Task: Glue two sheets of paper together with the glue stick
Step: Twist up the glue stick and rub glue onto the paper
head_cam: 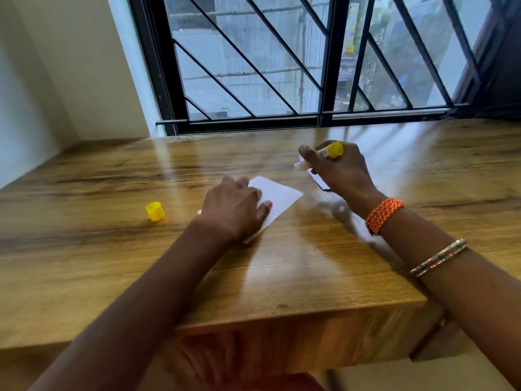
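A white sheet of paper [277, 197] lies on the wooden table [282, 272] in the middle. My left hand [234, 208] rests on its left part, fingers curled, thumb on the sheet. My right hand [339, 167] grips an uncapped glue stick [327, 152] with a yellow base, its white tip pointing left, raised beyond the sheet. A second white piece of paper [320, 180] shows just under my right hand, mostly hidden. The glue stick's yellow cap [155, 211] lies on the table to the left.
A window with black bars [310, 66] runs along the table's far edge. A wall [56, 80] closes the left side. The table's near edge [296, 317] is close to my body. My right wrist wears an orange band and a bangle.
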### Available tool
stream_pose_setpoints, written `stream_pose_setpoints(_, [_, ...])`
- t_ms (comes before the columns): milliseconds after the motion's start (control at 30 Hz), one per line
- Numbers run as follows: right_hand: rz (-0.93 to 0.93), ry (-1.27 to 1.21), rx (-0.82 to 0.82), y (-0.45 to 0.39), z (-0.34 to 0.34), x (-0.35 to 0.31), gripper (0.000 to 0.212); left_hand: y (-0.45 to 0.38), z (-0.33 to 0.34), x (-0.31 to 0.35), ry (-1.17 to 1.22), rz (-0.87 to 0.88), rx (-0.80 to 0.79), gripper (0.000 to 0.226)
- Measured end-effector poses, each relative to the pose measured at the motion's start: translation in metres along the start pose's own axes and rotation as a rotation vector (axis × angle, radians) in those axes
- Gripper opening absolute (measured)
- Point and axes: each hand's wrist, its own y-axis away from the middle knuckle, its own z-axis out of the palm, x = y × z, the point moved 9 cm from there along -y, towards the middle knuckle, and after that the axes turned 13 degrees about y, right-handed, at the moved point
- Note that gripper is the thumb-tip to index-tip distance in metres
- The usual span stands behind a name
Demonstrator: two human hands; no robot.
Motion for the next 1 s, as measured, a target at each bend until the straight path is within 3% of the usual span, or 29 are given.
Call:
stream_pose_setpoints(233, [-0.193, 0.081, -0.1, -0.014, 0.033, -0.026, 0.012, -0.021, -0.003, -0.005, 0.013, -0.14, 0.011, 0.052])
stream_pose_setpoints(367, [-0.209, 0.07, -0.107, -0.036, 0.048, -0.025, 0.015, -0.043, 0.001, -0.016, 0.028, -0.213, 0.033, 0.051])
stream_pose_setpoints(533, [-0.166, 0.014, -0.106, -0.057, 0.056, -0.006, 0.019, -0.05, -0.016, -0.019, 0.39, -0.082, 0.231, 0.025])
stream_pose_setpoints(667, [-0.194, 0.027, -0.073, -0.064, 0.052, -0.001, 0.022, -0.053, -0.013, -0.012, 0.52, 0.117, 0.067, 0.024])
stream_pose_setpoints(767, [-0.23, 0.061, -0.069, -0.063, 0.057, -0.006, 0.025, -0.053, 0.001, -0.013, 0.429, 0.08, -0.024, 0.028])
stream_pose_setpoints(1000, [-0.337, 0.132, -0.11, -0.059, 0.07, -0.019, 0.022, -0.052, 0.005, -0.015, 0.376, 0.018, -0.051, 0.029])
